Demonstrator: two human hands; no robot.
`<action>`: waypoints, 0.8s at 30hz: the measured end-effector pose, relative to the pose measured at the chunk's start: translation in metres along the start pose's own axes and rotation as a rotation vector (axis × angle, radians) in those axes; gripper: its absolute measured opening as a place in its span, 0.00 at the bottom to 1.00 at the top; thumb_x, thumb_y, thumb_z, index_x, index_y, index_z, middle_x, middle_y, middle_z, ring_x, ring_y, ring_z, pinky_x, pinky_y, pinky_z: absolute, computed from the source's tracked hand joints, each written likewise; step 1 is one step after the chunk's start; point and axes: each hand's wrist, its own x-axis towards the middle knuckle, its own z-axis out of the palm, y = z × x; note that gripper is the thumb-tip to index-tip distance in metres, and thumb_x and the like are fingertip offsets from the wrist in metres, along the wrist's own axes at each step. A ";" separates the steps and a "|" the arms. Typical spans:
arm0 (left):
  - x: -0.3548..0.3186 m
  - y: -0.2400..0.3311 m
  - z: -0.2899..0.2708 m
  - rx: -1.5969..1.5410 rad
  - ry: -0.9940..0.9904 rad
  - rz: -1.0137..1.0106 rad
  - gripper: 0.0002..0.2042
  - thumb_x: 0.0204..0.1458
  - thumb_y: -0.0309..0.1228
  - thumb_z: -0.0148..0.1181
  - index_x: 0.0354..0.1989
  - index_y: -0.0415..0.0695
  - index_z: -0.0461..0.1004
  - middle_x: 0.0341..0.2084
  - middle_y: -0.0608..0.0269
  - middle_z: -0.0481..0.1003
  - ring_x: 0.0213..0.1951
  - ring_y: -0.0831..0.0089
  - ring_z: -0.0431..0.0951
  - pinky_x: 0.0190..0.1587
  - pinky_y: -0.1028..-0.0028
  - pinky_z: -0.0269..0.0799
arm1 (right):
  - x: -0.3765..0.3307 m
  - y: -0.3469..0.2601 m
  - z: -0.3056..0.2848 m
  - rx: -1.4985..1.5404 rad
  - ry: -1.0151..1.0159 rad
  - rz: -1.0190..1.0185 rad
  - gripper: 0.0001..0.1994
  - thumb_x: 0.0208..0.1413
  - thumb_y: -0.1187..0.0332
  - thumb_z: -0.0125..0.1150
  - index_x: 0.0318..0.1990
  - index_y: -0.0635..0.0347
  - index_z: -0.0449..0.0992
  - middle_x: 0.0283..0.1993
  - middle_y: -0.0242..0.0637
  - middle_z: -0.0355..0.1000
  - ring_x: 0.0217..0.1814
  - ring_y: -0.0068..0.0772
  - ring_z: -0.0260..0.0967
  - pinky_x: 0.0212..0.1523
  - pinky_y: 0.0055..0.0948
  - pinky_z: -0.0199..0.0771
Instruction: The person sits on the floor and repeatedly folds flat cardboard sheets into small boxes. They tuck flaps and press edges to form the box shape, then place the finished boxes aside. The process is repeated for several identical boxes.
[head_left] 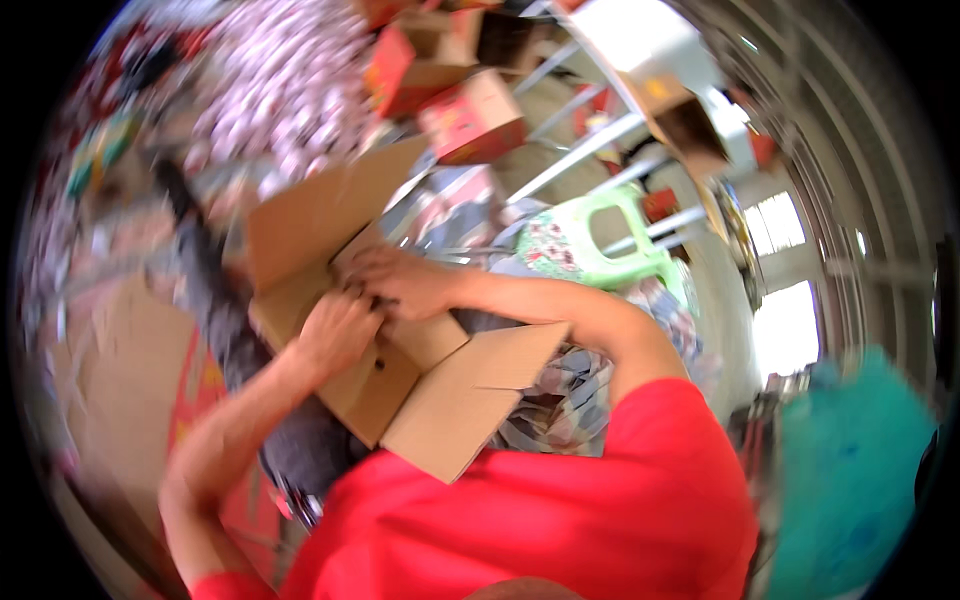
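Note:
A brown cardboard box with its flaps open lies tilted in front of my red shirt. My left hand comes in from the lower left, its fingers curled over the edge of an inner flap. My right hand reaches across from the right and grips the same flap area right beside the left hand, so the two hands touch. One large flap stands up behind the hands. What is inside the box is hidden. The picture is blurred.
A light green plastic stool stands just beyond the box. Red cartons are stacked at the top, beside white metal rack bars. Flat cardboard lies at the left, and a teal object is at the right edge.

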 end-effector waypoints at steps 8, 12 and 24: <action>-0.032 0.035 -0.035 -0.138 -0.303 -0.123 0.14 0.50 0.33 0.67 0.44 0.41 0.82 0.42 0.54 0.84 0.52 0.57 0.81 0.71 0.50 0.61 | -0.013 -0.011 0.030 -0.034 -0.150 0.102 0.19 0.49 0.64 0.70 0.48 0.60 0.82 0.61 0.44 0.76 0.74 0.51 0.63 0.73 0.53 0.60; -0.075 0.046 -0.055 -0.213 0.264 -0.382 0.27 0.47 0.34 0.73 0.57 0.39 0.77 0.66 0.43 0.69 0.71 0.53 0.65 0.77 0.49 0.50 | 0.000 -0.012 0.025 -0.028 -0.094 0.039 0.16 0.53 0.63 0.70 0.49 0.56 0.83 0.60 0.43 0.74 0.72 0.50 0.65 0.72 0.52 0.61; -0.066 0.052 0.014 -0.698 0.487 -0.954 0.50 0.49 0.24 0.59 0.80 0.29 0.36 0.79 0.30 0.44 0.81 0.38 0.39 0.82 0.52 0.34 | -0.020 0.000 0.049 0.020 0.551 0.536 0.35 0.61 0.72 0.64 0.74 0.66 0.58 0.76 0.50 0.56 0.69 0.48 0.66 0.74 0.45 0.60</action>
